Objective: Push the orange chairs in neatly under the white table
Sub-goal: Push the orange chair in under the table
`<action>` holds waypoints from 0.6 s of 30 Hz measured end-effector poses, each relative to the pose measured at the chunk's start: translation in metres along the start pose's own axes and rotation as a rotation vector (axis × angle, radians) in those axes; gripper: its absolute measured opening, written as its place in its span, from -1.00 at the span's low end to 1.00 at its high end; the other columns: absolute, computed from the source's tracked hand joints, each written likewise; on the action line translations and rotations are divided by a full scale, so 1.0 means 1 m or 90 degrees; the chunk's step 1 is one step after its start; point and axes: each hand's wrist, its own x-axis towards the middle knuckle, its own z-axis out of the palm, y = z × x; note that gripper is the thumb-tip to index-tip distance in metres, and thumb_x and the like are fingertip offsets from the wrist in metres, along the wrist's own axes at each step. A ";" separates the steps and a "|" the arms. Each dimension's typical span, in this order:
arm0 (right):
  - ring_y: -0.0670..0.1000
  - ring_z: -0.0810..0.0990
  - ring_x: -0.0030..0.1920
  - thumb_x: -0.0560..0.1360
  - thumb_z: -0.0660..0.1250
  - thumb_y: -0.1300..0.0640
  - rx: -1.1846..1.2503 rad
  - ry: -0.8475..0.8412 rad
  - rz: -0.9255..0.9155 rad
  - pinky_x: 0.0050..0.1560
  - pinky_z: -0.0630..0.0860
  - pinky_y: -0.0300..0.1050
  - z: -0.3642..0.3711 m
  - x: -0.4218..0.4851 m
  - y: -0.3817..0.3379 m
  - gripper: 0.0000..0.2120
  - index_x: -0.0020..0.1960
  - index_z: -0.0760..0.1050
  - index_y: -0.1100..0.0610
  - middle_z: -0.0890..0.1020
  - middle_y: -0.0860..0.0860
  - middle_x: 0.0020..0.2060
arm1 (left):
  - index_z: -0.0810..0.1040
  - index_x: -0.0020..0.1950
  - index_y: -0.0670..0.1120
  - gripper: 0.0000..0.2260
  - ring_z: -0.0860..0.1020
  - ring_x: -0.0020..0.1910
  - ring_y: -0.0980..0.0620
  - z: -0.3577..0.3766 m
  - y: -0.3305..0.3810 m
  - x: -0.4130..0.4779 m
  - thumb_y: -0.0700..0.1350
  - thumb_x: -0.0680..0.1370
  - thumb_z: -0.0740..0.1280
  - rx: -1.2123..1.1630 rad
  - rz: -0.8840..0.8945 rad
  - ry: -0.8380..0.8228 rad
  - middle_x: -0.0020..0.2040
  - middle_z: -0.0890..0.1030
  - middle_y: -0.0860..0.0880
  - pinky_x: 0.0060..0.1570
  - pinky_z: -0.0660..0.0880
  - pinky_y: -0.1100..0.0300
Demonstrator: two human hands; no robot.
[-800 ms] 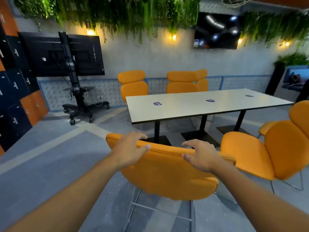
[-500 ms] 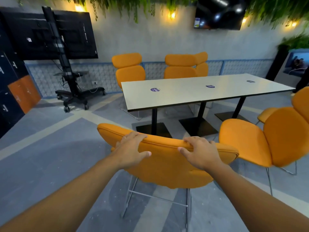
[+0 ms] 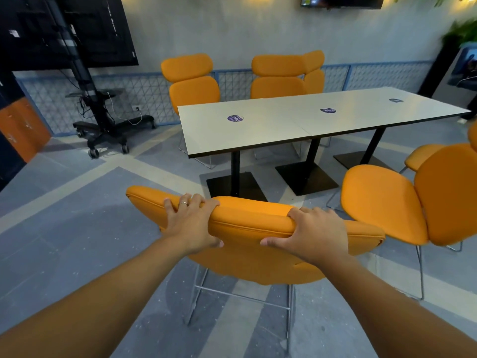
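Observation:
An orange chair (image 3: 251, 223) stands right in front of me, its back towards me, a short way off the near side of the long white table (image 3: 271, 125). My left hand (image 3: 191, 223) grips the top of its backrest, fingers curled over the edge and thumb behind. My right hand (image 3: 309, 232) grips the same edge further right. A second orange chair (image 3: 402, 202) stands pulled out at the right, turned sideways. Behind it shows part of a third orange chair (image 3: 423, 156). Across the table, two orange chairs (image 3: 192, 83) (image 3: 278, 76) sit close to its far side.
A large screen on a black wheeled stand (image 3: 103, 133) stands at the back left. Black pedestal bases (image 3: 236, 187) carry the table. Dark and orange lockers (image 3: 18, 130) line the left wall. Grey floor lies open to my left.
Both hands have closed round the backrest top, where before they lay on it. The view has moved nearer the table and tipped down; the chair has come a little nearer the table.

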 end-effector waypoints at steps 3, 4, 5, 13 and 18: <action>-0.05 0.49 -0.20 0.18 -0.08 -0.77 -0.004 0.032 -0.013 -0.14 0.44 -0.07 0.003 0.003 0.003 -0.17 -0.08 0.46 -0.11 0.55 -0.12 -0.22 | 0.24 0.43 0.20 -0.22 0.19 0.45 -0.15 0.006 0.000 0.007 0.40 0.29 0.40 0.019 0.007 0.046 0.38 0.34 0.01 0.43 -0.13 -0.32; -0.05 0.48 -0.21 0.18 -0.08 -0.77 -0.007 0.036 -0.015 -0.17 0.42 -0.08 0.004 0.004 0.004 -0.18 -0.08 0.46 -0.11 0.55 -0.13 -0.23 | 0.27 0.41 0.19 -0.23 0.23 0.42 -0.13 0.008 -0.001 0.009 0.42 0.28 0.39 0.022 0.011 0.063 0.35 0.37 0.01 0.43 -0.08 -0.28; -0.05 0.49 -0.22 0.18 -0.09 -0.77 -0.010 0.039 -0.016 -0.19 0.42 -0.09 0.005 0.006 0.006 -0.18 -0.09 0.45 -0.11 0.54 -0.13 -0.24 | 0.29 0.39 0.19 -0.24 0.27 0.39 -0.12 0.009 -0.002 0.011 0.43 0.27 0.38 0.024 0.016 0.078 0.33 0.39 0.02 0.43 -0.02 -0.23; -0.08 0.54 -0.17 0.12 -0.13 -0.79 -0.032 0.040 -0.047 -0.18 0.51 -0.10 0.010 0.041 0.052 -0.09 -0.02 0.53 -0.14 0.59 -0.15 -0.19 | 0.36 0.31 0.16 -0.32 0.32 0.32 -0.07 0.018 0.034 0.036 0.44 0.29 0.36 -0.002 0.011 0.143 0.27 0.43 0.05 0.37 0.08 -0.11; -0.10 0.51 -0.24 0.09 -0.19 -0.80 -0.031 0.043 -0.080 -0.22 0.48 -0.11 0.019 0.069 0.112 -0.14 -0.16 0.46 -0.15 0.55 -0.16 -0.29 | 0.38 0.28 0.16 -0.35 0.35 0.30 -0.07 0.028 0.083 0.061 0.47 0.30 0.32 -0.005 0.000 0.165 0.24 0.45 0.07 0.36 0.12 -0.10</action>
